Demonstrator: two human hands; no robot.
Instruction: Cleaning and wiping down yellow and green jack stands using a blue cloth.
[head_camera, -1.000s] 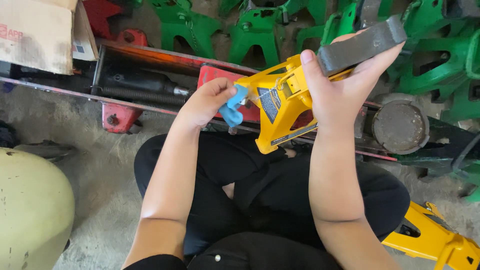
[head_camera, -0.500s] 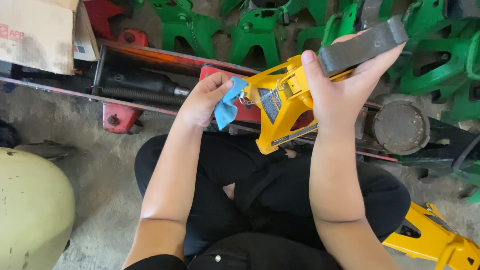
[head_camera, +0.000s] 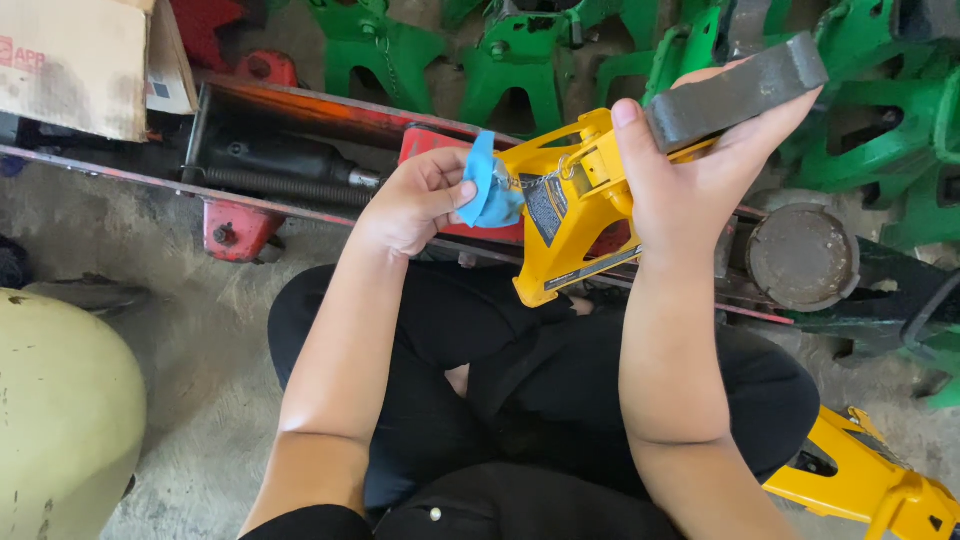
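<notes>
Grey concrete floor (head_camera: 210, 330) lies below; the right hand (head_camera: 700, 170) grips the yellow steel jack stand (head_camera: 570, 215) over the lap, while the left hand (head_camera: 415, 200) pinches a blue cloth (head_camera: 487, 185) against it. Firm, short strokes would wipe best.

This looks like a vehicle-repair workshop or a store for garage gear. A dusty concrete floor (head_camera: 210, 400) carries a red floor jack (head_camera: 300, 150) with a round lifting saddle (head_camera: 803, 257), and rows of green jack stands (head_camera: 520, 60) crowd the far side. A worn cardboard box (head_camera: 80, 60) sits at the top left. The pale rounded object (head_camera: 60, 420) may be a tank; its kind is unclear.
</notes>
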